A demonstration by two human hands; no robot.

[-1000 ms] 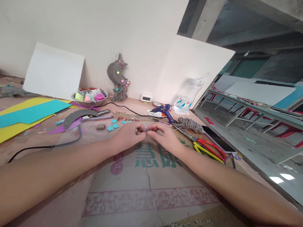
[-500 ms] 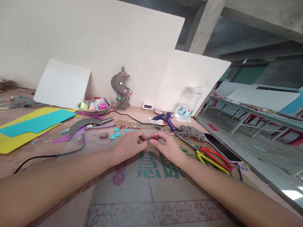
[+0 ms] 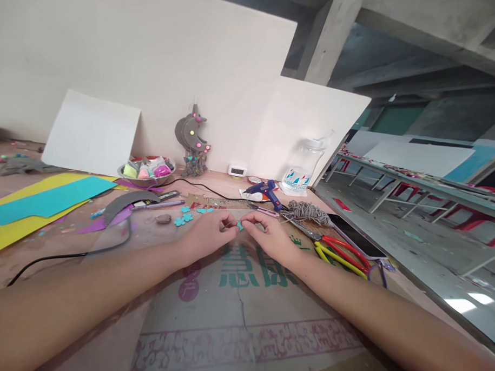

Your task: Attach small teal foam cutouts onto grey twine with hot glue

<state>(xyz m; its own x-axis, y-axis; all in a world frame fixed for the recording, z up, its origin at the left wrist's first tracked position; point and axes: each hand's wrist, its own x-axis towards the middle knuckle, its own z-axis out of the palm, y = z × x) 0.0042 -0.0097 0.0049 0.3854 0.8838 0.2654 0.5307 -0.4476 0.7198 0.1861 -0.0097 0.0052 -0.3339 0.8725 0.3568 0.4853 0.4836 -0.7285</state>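
Over the plastic-covered work mat [image 3: 210, 319], my left hand [image 3: 209, 230] and my right hand [image 3: 270, 235] meet fingertip to fingertip. Between their pinched fingers is a small turquoise piece [image 3: 240, 226], the same colour as the cutouts nearby; its exact shape is hard to make out. A thin dark thread [image 3: 242, 307] runs down the mat below the hands. Left of my left hand lie several turquoise flower cutouts [image 3: 183, 219] and a small grey-brown lump [image 3: 163, 219]. Beyond my right hand are a pink craft knife [image 3: 263, 210] and a blue glue gun [image 3: 267, 192].
On the right lie grey twine [image 3: 307, 212], red-and-yellow-handled pliers [image 3: 342, 254] and a phone [image 3: 357, 236]. A plastic jar [image 3: 303, 166], white clock [image 3: 237, 170], hanging moon ornament [image 3: 190, 132] and metal bowl [image 3: 170, 179] stand behind. Turquoise sheet [image 3: 56, 200] and black cable [image 3: 66, 256] lie left.
The view has shifted slightly, moving the scene a little left and up. Between my fingertips, the piece has turned and now shows a brighter turquoise face.
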